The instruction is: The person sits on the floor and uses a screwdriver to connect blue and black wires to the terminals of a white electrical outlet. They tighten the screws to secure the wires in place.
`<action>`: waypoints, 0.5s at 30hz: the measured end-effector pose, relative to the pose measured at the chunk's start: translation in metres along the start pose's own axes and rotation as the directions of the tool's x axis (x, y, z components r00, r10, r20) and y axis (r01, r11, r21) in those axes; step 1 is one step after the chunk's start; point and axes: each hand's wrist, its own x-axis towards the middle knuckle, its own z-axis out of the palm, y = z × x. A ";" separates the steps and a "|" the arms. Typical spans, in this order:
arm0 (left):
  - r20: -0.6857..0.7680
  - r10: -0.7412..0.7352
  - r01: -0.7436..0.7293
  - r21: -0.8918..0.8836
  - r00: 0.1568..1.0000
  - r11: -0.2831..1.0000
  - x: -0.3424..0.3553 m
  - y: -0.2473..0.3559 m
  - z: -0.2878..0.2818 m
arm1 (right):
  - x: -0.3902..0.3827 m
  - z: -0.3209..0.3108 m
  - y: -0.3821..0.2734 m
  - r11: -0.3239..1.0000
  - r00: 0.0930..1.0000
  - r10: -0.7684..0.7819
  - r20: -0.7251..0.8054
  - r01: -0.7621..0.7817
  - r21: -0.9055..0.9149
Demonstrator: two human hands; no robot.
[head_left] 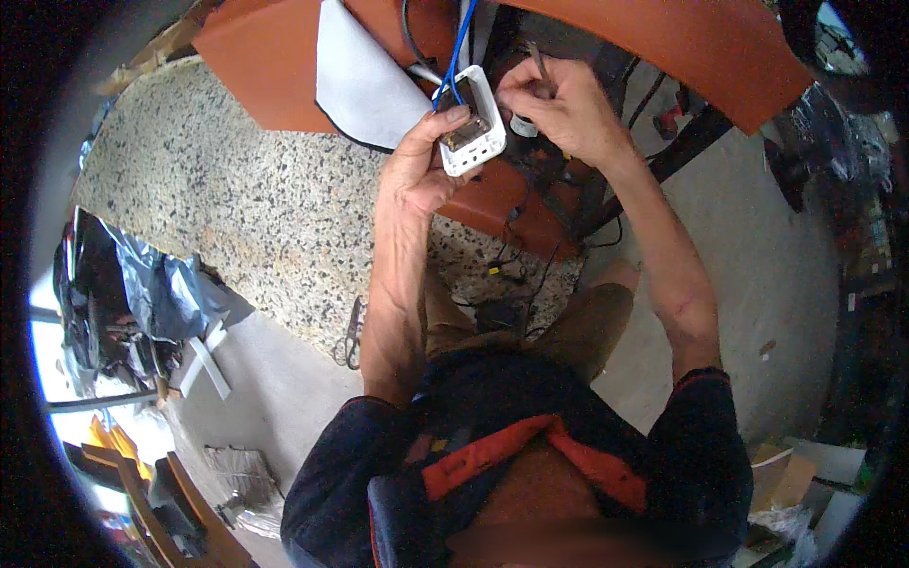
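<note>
Left hand (417, 161) grips white socket box (476, 123), right hand (559, 109) at 3 o'clock pinches half-hidden thin tool (538, 64); blue wires (459, 52) exit at 12, cut off.

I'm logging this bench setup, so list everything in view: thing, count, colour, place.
Switch box: one, white, held at top centre.
Wires: two or more, blue and dark, running from above into the box.
Tool: one, thin and dark, in the right hand; kind unclear.
Panel: one, orange-brown, across the top.
Sheet: one, white, on the panel's left part.
Slab: one, speckled stone, left of centre.
Scissors: one pair, dark, at the slab's lower edge.
Floor: grey, on the right.
Clutter: dark bags and bits, far left.
Left hand: grips the box.
Right hand: pinches the tool beside the box.
</note>
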 end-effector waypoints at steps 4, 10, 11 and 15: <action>-0.014 0.023 -0.025 -0.135 1.000 0.991 0.001 -0.006 0.009 | -0.004 0.007 -0.001 0.981 0.959 -0.119 -0.257 0.153 0.117; -0.165 0.095 -0.126 -0.192 0.982 0.973 0.005 -0.009 0.032 | -0.017 0.015 -0.019 0.942 0.909 -0.275 -0.313 0.319 0.101; -0.158 0.098 -0.129 -0.200 0.983 0.971 0.005 -0.010 0.036 | -0.018 0.017 -0.021 0.941 0.881 -0.331 -0.339 0.335 -0.047; -0.206 0.154 -0.194 -0.190 0.966 0.962 0.007 -0.017 0.052 | -0.022 0.024 -0.020 0.902 0.824 -0.429 -0.371 0.367 -0.227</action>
